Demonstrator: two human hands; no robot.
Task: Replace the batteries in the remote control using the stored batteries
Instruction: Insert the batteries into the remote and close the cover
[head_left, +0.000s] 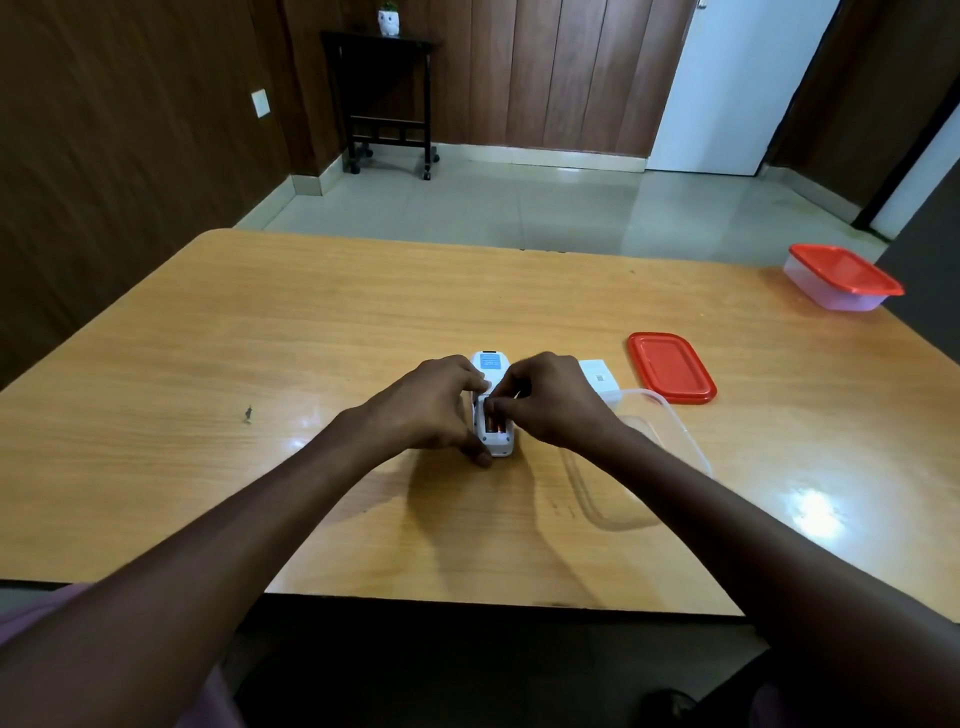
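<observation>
A glossy wooden table (322, 332) with a rounded corner is filling the foreground, reflecting ceiling light near its right edge, and beyond it pale floor tiles are running to dark wood-panelled walls, a white door (727, 88) and a black wheeled side table (387, 98) carrying a small white owl-shaped planter (388, 22). At the middle of the table a white remote control (493, 410) is lying face down with its battery compartment uncovered and batteries (494, 423) sitting inside. The left hand (431, 405) is gripping the remote's left side, fingers curled around it. The right hand (550, 397) is pinching its fingertips narrowly over the compartment (whether they are actually holding a battery cannot be told). Just beside the right hand are lying a white battery cover (600, 375), an open clear container (660, 436) and its loose red lid (670, 368); a second container with a red lid (841, 278) is sitting at the far right corner. A blue label on the remote is unreadable.
</observation>
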